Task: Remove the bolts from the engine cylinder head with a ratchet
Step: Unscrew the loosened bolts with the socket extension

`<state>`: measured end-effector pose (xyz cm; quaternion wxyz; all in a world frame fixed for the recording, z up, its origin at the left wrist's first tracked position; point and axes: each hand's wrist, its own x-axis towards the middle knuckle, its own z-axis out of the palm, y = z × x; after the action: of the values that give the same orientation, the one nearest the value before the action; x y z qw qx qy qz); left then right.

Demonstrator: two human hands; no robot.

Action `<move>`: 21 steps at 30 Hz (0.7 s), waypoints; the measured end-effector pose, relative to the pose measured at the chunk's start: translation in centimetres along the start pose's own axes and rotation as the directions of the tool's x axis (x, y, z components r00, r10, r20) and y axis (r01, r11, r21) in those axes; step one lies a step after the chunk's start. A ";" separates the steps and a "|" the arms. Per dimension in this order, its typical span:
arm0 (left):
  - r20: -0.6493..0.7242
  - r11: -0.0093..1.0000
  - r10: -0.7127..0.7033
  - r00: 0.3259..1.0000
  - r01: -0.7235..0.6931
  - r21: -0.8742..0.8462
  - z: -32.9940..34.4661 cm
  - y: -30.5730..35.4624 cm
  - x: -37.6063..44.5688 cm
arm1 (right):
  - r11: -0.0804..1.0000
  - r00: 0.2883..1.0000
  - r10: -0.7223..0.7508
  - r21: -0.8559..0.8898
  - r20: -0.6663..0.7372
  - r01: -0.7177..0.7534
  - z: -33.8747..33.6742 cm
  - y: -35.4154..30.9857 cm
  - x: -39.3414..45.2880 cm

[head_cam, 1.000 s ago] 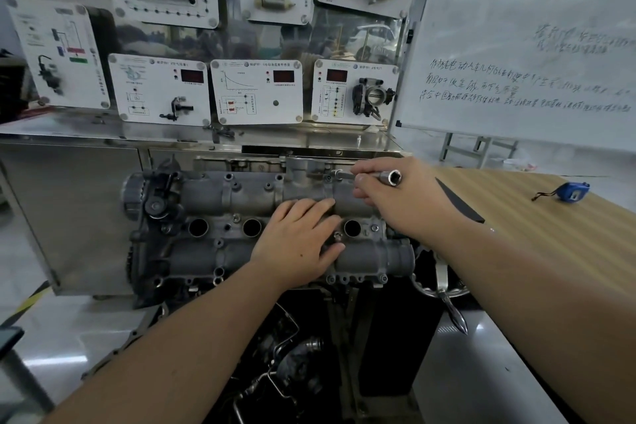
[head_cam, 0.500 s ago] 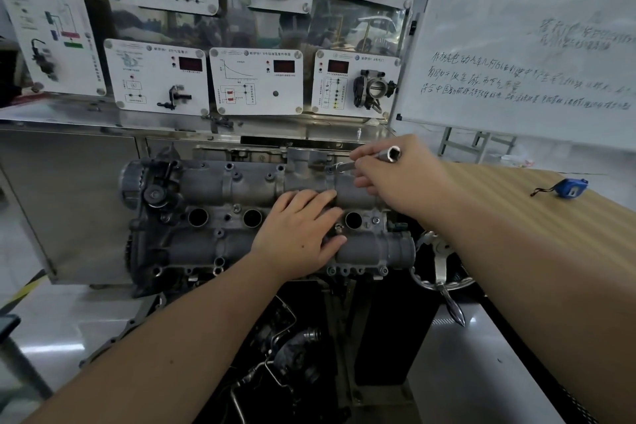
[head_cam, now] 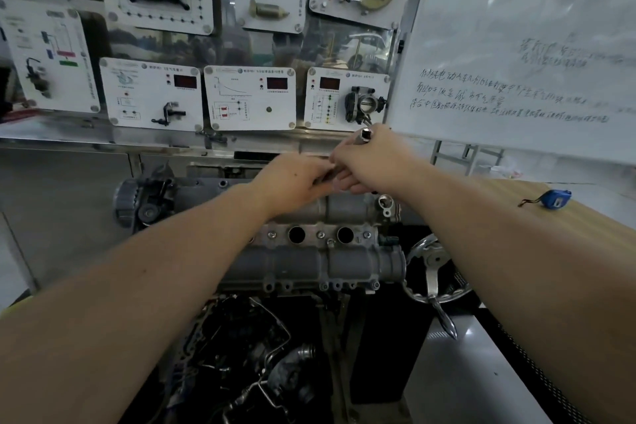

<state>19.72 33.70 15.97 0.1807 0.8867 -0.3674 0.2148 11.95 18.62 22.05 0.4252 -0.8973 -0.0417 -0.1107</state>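
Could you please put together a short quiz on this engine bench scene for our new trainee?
1. True or false: the left hand lies flat on the cylinder head.
2. Which hand holds the ratchet? A) left only B) right hand C) neither
3. Fill in: the blue tape measure lies on the wooden ____.

Key
1. False: it is raised and meets the right hand at the tool.
2. B; whether the left hand grips it too cannot be told.
3. table
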 end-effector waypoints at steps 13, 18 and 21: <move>-0.019 0.999 0.003 1.000 -0.003 -0.038 1.7 -1.3 1.3 | 0.923 0.890 -0.312 -0.330 -0.332 0.200 -2.3 -1.9 -2.6; -0.048 0.997 -0.003 0.999 -0.001 -0.082 1.7 -1.5 1.3 | 0.721 0.906 -0.381 -0.673 -0.186 0.164 -2.1 -3.7 -1.8; -0.061 0.997 0.013 0.998 -0.018 -0.079 1.8 -1.3 1.0 | 0.635 0.893 -0.427 -0.751 -0.145 0.181 -2.0 -4.6 -1.9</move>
<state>21.74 33.12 14.80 0.2250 0.8691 -0.3768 0.2280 8.99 20.00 26.33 0.0149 -0.9411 -0.0803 -0.3280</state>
